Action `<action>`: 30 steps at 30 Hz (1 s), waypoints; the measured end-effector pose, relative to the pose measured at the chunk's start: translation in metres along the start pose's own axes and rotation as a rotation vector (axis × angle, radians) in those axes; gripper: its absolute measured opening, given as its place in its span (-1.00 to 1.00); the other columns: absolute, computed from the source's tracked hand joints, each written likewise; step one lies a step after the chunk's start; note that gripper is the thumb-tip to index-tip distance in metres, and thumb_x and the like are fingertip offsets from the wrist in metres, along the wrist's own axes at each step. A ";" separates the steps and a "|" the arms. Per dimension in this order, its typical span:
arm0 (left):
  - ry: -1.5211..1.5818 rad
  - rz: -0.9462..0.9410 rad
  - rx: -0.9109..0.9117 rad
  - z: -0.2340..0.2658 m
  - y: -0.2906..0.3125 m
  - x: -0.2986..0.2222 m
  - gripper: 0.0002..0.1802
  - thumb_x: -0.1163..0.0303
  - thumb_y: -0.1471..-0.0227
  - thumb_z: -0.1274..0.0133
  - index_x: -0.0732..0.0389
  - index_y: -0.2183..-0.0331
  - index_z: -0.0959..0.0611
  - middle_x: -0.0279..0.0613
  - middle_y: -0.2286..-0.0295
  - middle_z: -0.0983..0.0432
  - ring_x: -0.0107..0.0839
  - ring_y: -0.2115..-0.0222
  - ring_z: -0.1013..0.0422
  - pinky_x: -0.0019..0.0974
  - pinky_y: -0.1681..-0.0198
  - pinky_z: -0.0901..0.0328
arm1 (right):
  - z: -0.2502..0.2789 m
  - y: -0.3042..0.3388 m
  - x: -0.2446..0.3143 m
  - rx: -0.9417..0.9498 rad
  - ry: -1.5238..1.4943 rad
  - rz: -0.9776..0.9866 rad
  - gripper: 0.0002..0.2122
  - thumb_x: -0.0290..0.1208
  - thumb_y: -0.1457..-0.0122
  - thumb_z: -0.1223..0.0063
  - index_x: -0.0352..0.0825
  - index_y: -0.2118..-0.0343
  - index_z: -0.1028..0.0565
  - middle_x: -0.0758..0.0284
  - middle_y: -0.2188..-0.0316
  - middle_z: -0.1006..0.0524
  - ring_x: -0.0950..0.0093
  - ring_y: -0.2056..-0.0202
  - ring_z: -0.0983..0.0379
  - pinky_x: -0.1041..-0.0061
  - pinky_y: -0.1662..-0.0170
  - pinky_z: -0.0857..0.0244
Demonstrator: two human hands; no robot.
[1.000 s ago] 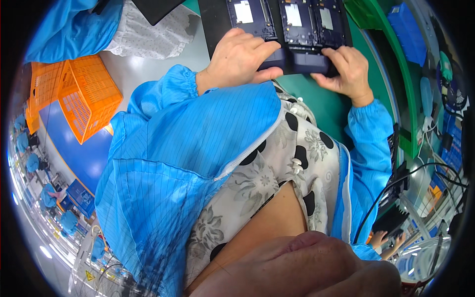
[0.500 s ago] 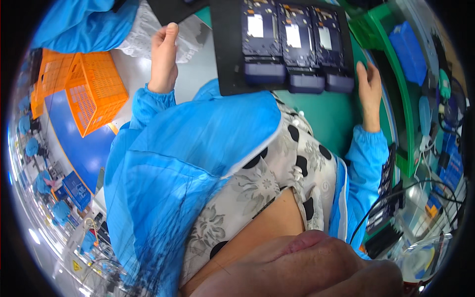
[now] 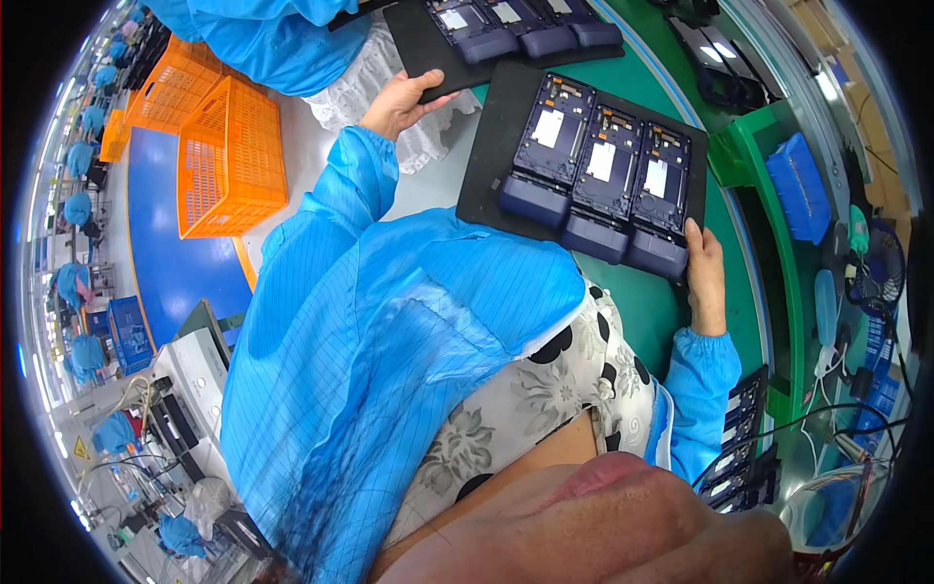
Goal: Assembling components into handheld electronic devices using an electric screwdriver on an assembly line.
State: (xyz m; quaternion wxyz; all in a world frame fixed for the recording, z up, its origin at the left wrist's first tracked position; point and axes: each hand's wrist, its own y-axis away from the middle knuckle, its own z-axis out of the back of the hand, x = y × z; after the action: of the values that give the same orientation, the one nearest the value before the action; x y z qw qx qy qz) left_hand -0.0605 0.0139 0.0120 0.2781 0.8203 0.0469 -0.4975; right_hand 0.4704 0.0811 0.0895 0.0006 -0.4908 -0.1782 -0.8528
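Note:
A black tray (image 3: pixel 484 185) lies in front of me with 3 dark blue device housings (image 3: pixel 596 173) on it. Each housing has a white rectangle and a thick lower end. At the tray's right edge, my right hand (image 3: pixel 706 282) is closed on it, thumb at the rim, other fingers partly hidden. Farther off to the left is a second black tray (image 3: pixel 413 44), bearing similar dark blue housings (image 3: pixel 516 27). My left hand (image 3: pixel 401 102) grips its near left corner, with the thumb on top and fingers at the underside.
Orange crates (image 3: pixel 232 161) stand at the left. Beside the green work surface (image 3: pixel 623 292), a green frame (image 3: pixel 778 209) rises at the right, with a blue bin (image 3: pixel 800 190) and cables. Another person's blue sleeve (image 3: pixel 292 44) is at the far left. More dark housings (image 3: pixel 739 419) lie low at the right.
My left hand has reached to the far tray and taken hold of its corner. My right hand has come against the near tray's edge. The whole view has shifted, bringing more of the far tray in.

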 end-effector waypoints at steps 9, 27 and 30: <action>-0.171 0.020 0.100 0.015 0.068 0.033 -0.55 0.33 -0.16 -0.26 0.30 -0.02 -0.55 -0.06 0.12 -0.61 -0.23 0.21 -0.64 -0.49 0.36 -0.58 | 0.018 0.115 -0.025 0.086 -0.117 -0.185 -0.64 -0.16 -0.43 0.01 -0.44 0.02 -0.48 0.35 0.39 -0.60 0.70 0.56 -0.43 0.65 0.60 -0.24; -0.250 0.115 0.235 0.035 0.084 0.085 -0.29 -0.14 -0.23 -0.09 0.35 -0.05 -0.52 0.01 0.14 -0.60 -0.29 0.26 -0.64 -0.38 0.28 -0.59 | -0.008 0.270 -0.097 -0.316 -0.263 -0.202 -0.66 -0.21 -0.42 -0.04 -0.42 -0.02 -0.51 0.41 0.35 -0.59 0.70 0.47 -0.46 0.69 0.44 -0.31; -0.454 0.605 0.636 0.005 0.142 0.098 -0.09 -0.37 -0.26 0.20 0.36 -0.11 -0.48 0.06 -0.01 -0.55 -0.18 0.15 -0.62 -0.22 0.15 -0.56 | -0.005 0.280 -0.099 -0.284 -0.257 -0.259 -0.69 -0.20 -0.42 -0.04 -0.39 0.03 -0.52 0.47 0.44 -0.56 0.74 0.56 -0.41 0.71 0.57 -0.21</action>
State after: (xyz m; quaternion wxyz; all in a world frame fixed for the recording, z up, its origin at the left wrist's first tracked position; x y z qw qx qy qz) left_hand 0.0353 -0.1277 -0.0142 0.1489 0.7121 -0.4095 -0.5504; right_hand 0.5664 -0.1999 0.0895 -0.2005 -0.5638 -0.1166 -0.7927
